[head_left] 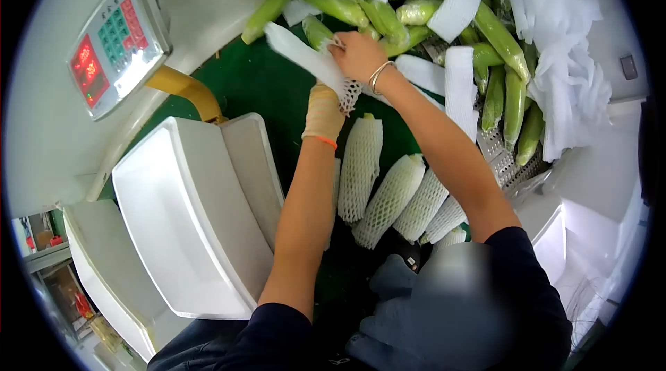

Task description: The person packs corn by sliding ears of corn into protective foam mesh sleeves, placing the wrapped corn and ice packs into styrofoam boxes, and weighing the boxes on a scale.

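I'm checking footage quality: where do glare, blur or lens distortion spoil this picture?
In the head view, glare whitens part of the scale; a blurred patch smears the grey-blue cloth low down; the wide lens warps the scene, with black rounding off the corners; the right hand shows fairly clearly.

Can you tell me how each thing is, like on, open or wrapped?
Held foam sleeve: mesh spread at one end.
Left hand: gloved, fingers mostly hidden.
Right hand: bare, fingers closed at the sleeve.
Scale display: on, red digits lit.
Green vegetables: piled, some film-wrapped.
Pale vegetables: side by side, covered in mesh.
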`<control>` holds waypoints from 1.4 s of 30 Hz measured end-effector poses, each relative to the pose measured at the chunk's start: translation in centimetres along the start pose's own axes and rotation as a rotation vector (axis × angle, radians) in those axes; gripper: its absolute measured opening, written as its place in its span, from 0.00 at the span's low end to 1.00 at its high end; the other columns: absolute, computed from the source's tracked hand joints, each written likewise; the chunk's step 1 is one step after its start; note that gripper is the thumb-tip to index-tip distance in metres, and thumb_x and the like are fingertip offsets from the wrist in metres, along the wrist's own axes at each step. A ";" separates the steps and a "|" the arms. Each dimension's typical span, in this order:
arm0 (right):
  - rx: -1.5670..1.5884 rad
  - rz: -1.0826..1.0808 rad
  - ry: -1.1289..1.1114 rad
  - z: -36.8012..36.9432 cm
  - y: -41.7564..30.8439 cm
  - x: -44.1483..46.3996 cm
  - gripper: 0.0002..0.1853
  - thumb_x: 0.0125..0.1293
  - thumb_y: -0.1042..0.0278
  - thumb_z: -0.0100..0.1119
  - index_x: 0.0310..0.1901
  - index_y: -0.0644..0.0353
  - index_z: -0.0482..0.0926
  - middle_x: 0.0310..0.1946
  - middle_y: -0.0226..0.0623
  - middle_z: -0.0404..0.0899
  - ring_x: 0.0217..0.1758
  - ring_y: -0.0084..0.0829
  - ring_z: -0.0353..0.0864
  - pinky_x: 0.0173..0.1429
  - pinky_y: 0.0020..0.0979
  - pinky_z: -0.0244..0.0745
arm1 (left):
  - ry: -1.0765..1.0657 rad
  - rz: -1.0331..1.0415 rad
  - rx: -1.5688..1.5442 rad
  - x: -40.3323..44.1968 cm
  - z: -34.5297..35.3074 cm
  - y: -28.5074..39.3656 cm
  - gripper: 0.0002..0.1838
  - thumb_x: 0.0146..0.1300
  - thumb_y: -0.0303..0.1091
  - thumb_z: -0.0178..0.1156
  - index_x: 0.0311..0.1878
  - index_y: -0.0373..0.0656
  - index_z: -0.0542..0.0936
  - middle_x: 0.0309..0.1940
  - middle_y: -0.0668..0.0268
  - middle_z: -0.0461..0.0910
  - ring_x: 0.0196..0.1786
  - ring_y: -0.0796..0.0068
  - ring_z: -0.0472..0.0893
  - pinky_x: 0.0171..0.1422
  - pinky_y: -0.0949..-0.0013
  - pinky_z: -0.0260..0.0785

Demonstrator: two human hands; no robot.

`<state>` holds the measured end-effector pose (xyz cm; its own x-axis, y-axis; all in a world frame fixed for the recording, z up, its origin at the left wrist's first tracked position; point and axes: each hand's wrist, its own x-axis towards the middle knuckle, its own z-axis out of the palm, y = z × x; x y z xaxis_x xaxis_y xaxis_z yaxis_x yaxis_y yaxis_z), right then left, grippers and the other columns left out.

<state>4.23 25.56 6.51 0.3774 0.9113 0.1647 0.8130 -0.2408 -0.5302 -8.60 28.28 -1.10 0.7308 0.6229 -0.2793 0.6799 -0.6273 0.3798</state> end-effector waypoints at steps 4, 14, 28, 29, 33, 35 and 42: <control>0.317 0.126 0.042 4.2 3.4 0.8 0.15 0.61 0.56 0.53 0.36 0.61 0.77 0.29 0.52 0.78 0.35 0.54 0.78 0.41 0.44 0.74 | 0.264 -0.155 -0.058 4.9 2.0 -1.7 0.25 0.49 0.44 0.67 0.47 0.40 0.75 0.42 0.56 0.80 0.45 0.56 0.80 0.48 0.64 0.72; 0.564 0.265 -0.016 -2.1 -0.5 -4.6 0.16 0.57 0.56 0.58 0.29 0.64 0.79 0.24 0.48 0.79 0.30 0.46 0.80 0.36 0.40 0.73 | -0.054 0.004 -2.081 1.1 -0.7 0.0 0.22 0.70 0.44 0.42 0.64 0.48 0.62 0.55 0.61 0.73 0.56 0.65 0.74 0.59 0.63 0.67; 0.780 0.613 0.075 10.1 5.5 0.1 0.16 0.55 0.63 0.58 0.25 0.72 0.77 0.27 0.56 0.78 0.28 0.49 0.77 0.34 0.41 0.70 | 0.537 -0.330 -0.175 7.4 5.7 -7.9 0.18 0.65 0.41 0.50 0.35 0.35 0.80 0.31 0.63 0.80 0.32 0.68 0.78 0.35 0.68 0.71; 0.518 0.580 0.014 10.8 5.9 0.1 0.17 0.56 0.62 0.58 0.29 0.74 0.78 0.32 0.60 0.79 0.35 0.51 0.79 0.39 0.43 0.73 | 0.467 -0.376 -0.155 7.3 4.3 -7.3 0.20 0.65 0.45 0.50 0.36 0.35 0.80 0.32 0.62 0.80 0.33 0.68 0.78 0.38 0.68 0.71; 0.525 0.652 -0.215 9.1 4.0 -1.8 0.18 0.59 0.60 0.54 0.29 0.71 0.78 0.34 0.62 0.78 0.40 0.54 0.79 0.46 0.45 0.73 | 0.574 -0.195 -1.545 3.6 -2.0 -3.3 0.32 0.64 0.60 0.47 0.51 0.37 0.75 0.40 0.62 0.79 0.41 0.70 0.78 0.50 0.70 0.69; 0.428 0.422 -0.311 3.9 0.5 -4.5 0.16 0.58 0.60 0.54 0.32 0.70 0.79 0.34 0.61 0.78 0.40 0.55 0.78 0.46 0.45 0.73 | 0.133 0.048 -1.666 -0.8 -6.5 -1.3 0.29 0.60 0.50 0.58 0.55 0.34 0.71 0.45 0.63 0.77 0.42 0.71 0.77 0.51 0.72 0.68; -0.287 0.002 -0.388 0.3 6.4 -6.5 0.30 0.50 0.75 0.61 0.58 0.54 0.67 0.48 0.46 0.67 0.53 0.49 0.68 0.53 0.46 0.67 | 0.160 -0.334 -1.180 -5.8 -4.2 -1.4 0.49 0.44 0.47 0.71 0.64 0.27 0.60 0.51 0.50 0.75 0.47 0.65 0.77 0.51 0.68 0.71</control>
<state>6.81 18.20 1.77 0.2305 0.9549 -0.1872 0.9226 -0.2756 -0.2697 -14.04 27.50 3.70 0.4596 0.7737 -0.4360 0.2995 0.3272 0.8962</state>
